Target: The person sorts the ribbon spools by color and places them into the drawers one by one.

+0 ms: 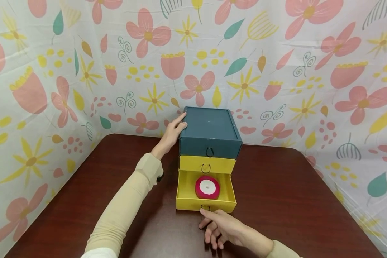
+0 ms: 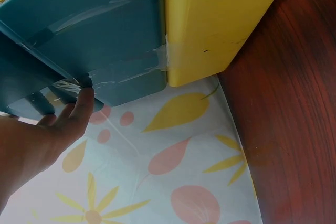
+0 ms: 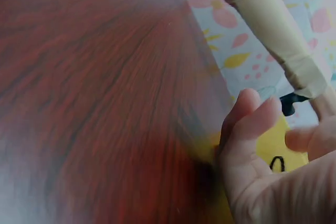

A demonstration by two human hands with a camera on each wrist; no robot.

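Note:
A small drawer cabinet has a dark teal upper box (image 1: 209, 123) over two yellow drawers. Its lower yellow drawer (image 1: 184, 203) is pulled out, and inside lies a roll of deep pink ribbon (image 1: 208, 187) with a white centre. My left hand (image 1: 170, 136) rests against the teal box's left top edge; in the left wrist view its fingertips touch the teal side. Just in front of the lower drawer is my right hand (image 1: 227, 227), fingers loosely bent and nothing in them. One fingertip is right at the drawer's black loop pull (image 1: 205, 207).
The upper yellow drawer (image 1: 208, 164) is closed and has a black loop, as does the teal front. Everything stands on a dark reddish-brown wooden table (image 1: 277, 200). Behind and at the sides hangs a white cloth (image 1: 261, 46) with flower and leaf prints.

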